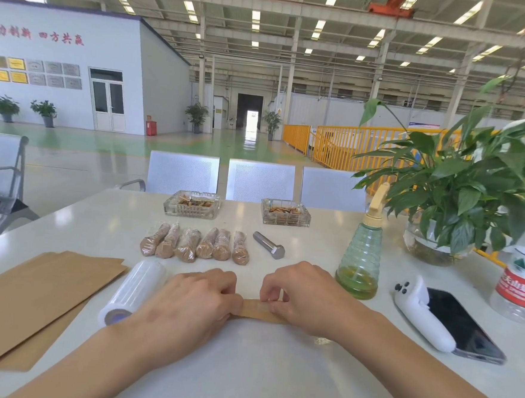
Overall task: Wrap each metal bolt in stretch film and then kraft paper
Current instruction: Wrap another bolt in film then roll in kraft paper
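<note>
- Far left of your grip, a stack of kraft paper sheets [31, 294] lies flat on the table [274, 370], and the stretch film roll [133, 292] rests just beside your left wrist. Bump it and it could roll against your working hand.
- Your left hand [191, 305] has its fingers curled down onto the left end of the kraft-wrapped piece [258, 310], pressing it against the table. I judge a bolt is inside; the paper hides it, so that cannot be confirmed.
- Between your two hands only a short band of brown paper shows, with a clear film sheet [275, 349] spread on the table beneath and toward you. The paper could spring open here if either hand eases before the wrap is secured.
- Your right hand [304, 298] pinches the right end of the same piece, fingertips bunched on the paper edge. A skewed fold there would leave the end loose.
- Beyond your grip, six wrapped bolts [194, 243] lie in a row, and one bare metal bolt [269, 245] sits just right of them, apparently the last to wrap.
- Right of your grip stand a green spray bottle [359, 261], a white controller [421, 315] lying on a phone [463, 328], a potted plant [454, 193] and a water bottle [522, 279]. A wide elbow swing could tip the spray bottle onto the paper.
</note>
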